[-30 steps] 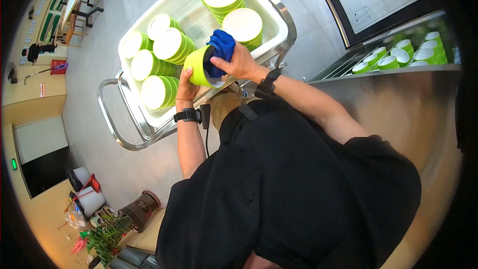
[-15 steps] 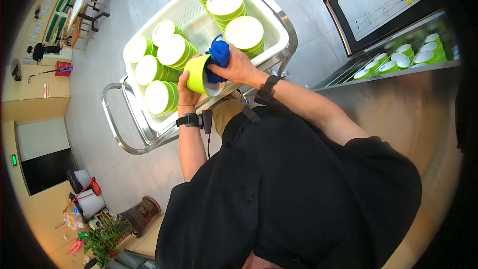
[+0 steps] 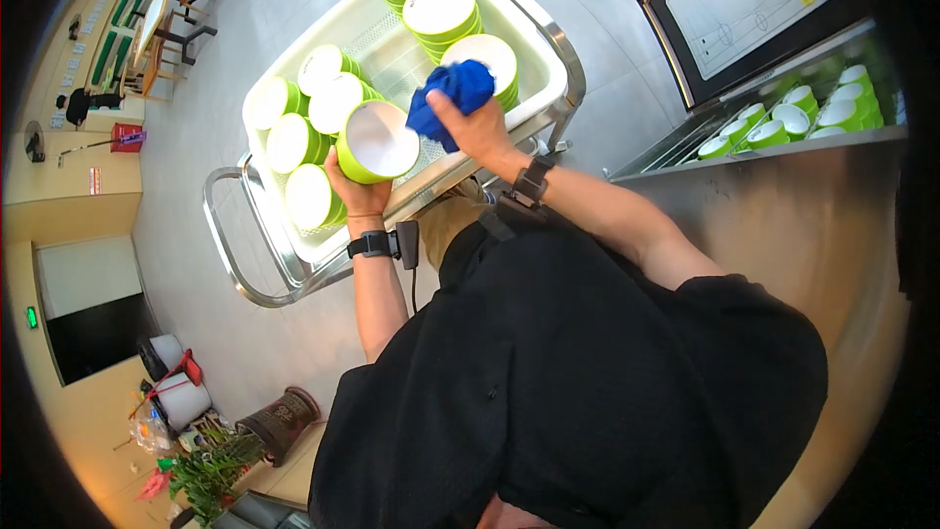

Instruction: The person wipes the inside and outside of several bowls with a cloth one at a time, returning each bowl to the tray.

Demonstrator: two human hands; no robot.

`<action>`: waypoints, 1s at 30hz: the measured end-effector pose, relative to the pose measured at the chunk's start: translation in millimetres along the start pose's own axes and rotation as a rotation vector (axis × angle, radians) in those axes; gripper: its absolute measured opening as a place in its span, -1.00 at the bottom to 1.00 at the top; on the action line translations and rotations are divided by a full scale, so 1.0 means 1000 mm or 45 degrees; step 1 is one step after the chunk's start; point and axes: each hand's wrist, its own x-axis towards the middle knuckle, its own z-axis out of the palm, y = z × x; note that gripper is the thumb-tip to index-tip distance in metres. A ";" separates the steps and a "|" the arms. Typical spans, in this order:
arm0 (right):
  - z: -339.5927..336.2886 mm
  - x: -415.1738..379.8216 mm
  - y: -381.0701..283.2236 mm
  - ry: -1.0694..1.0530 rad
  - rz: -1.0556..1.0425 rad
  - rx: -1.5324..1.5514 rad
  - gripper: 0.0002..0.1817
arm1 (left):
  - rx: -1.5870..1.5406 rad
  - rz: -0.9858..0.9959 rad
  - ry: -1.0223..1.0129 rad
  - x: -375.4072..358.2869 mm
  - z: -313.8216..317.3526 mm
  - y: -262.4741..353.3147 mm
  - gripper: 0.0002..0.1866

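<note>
My left hand (image 3: pixel 358 188) is closed around a green bowl (image 3: pixel 380 142), its white inside tilted up toward me. In my right hand (image 3: pixel 478 132) is a crumpled blue cloth (image 3: pixel 452 101), held just right of the bowl's rim and apart from it. Both hands are over the near side of a white plastic basket (image 3: pixel 284 51). Stacks of the same bowls lie tipped along its left side, including one stack (image 3: pixel 311 196) beside my left hand. Beyond the cloth, another stack (image 3: pixel 490 54) is partly hidden by it.
The basket rests on a metal-framed cart (image 3: pixel 220 225) in front of me. To the right, a steel counter (image 3: pixel 744 196) borders a recess with more green bowls (image 3: pixel 769 132). A framed board (image 3: pixel 749 15) stands behind it. A potted plant (image 3: pixel 279 421) is at lower left.
My right hand has drawn the blue cloth out of the bowl and moved it up and right. The bowl has turned so its inside faces me.
</note>
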 end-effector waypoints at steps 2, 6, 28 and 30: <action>-0.006 0.003 -0.017 -0.058 -0.093 0.187 -0.55 | -0.028 0.000 -0.009 -0.001 -0.007 -0.002 -0.36; -0.006 0.012 -0.038 -0.170 -1.048 -0.295 -0.70 | 0.001 0.019 -0.061 0.007 -0.012 0.000 -0.37; -0.001 0.022 -0.052 -1.203 0.177 -0.140 -0.56 | 0.149 -0.153 -0.165 0.012 -0.015 -0.003 -0.40; -0.004 0.020 -0.043 -1.039 0.373 0.213 -0.67 | 0.133 -0.144 -0.140 0.010 -0.010 -0.003 -0.40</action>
